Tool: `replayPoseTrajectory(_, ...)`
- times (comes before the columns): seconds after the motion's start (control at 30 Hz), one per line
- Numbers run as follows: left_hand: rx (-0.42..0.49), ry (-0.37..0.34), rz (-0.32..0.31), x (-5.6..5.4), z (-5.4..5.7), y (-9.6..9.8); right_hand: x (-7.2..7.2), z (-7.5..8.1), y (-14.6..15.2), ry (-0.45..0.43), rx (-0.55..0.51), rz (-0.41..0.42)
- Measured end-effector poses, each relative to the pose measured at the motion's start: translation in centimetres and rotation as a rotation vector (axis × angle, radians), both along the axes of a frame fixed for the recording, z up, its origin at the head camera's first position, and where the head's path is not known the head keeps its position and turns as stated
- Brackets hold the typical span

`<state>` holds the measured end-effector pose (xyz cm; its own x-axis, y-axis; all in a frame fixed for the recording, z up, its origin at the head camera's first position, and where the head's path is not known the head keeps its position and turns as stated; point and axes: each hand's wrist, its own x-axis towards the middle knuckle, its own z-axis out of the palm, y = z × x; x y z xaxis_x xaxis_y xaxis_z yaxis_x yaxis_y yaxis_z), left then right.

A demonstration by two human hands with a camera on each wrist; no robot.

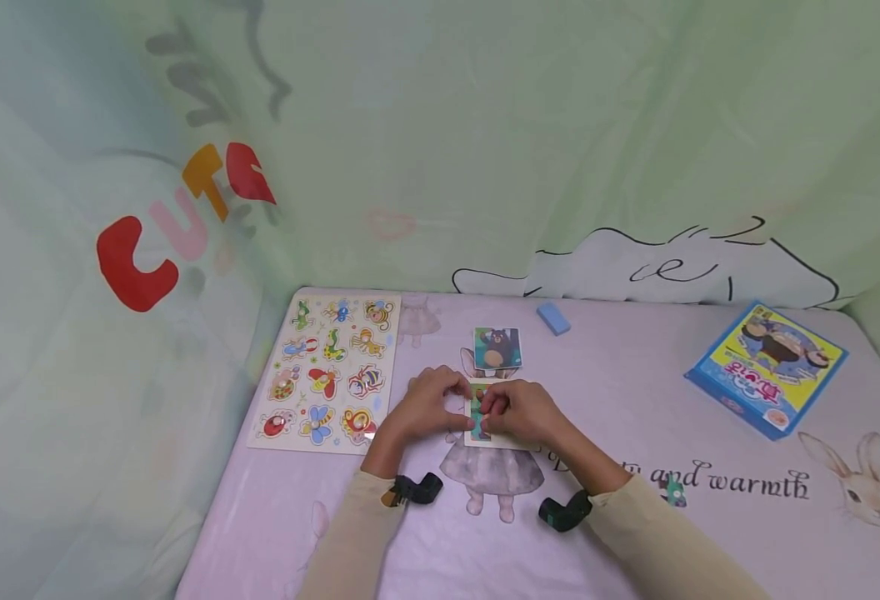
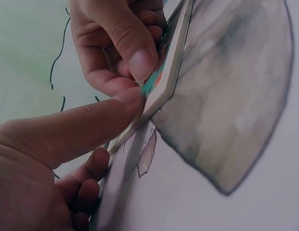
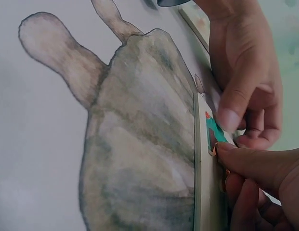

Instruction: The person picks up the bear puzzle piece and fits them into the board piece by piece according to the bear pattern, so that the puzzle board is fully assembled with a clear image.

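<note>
A small cream-framed picture puzzle (image 1: 510,442) lies on the table between the hands, with green and teal pieces (image 1: 477,423) showing inside its frame. My left hand (image 1: 430,403) holds its left side, thumb on the near corner and the other fingers toward the far edge. From the right, my right hand (image 1: 524,411) bends over the tray; its thumb and curled fingers pinch at a teal puzzle piece (image 3: 214,130), mostly hidden under the fingertips. Just beyond the puzzle lies a square bear picture (image 1: 497,348).
An insect peg board (image 1: 320,375) lies at the left. A blue block (image 1: 554,318) is at the back, and a blue-and-yellow box (image 1: 770,367) stands at the right. A small teal puzzle piece (image 1: 675,490) lies beside the right sleeve. Printed curtains close off the back and left.
</note>
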<state>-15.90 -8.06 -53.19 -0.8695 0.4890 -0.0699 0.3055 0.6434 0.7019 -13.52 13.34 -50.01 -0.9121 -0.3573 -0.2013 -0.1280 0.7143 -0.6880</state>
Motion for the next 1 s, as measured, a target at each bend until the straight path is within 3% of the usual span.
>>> replayPoseTrajectory(0.2,0.007,0.010,-0.036,0.2,0.4,0.0,0.5,0.6,0.8,0.033,-0.006,0.010)
replayPoseTrajectory(0.37,0.001,0.033,-0.055,0.3,0.6,0.0,1.0,0.1,1.3,0.093,-0.014,0.046)
replayPoseTrajectory(1.0,-0.042,0.049,-0.068,0.4,0.6,0.2,1.4,-0.4,1.1,0.100,-0.019,0.022)
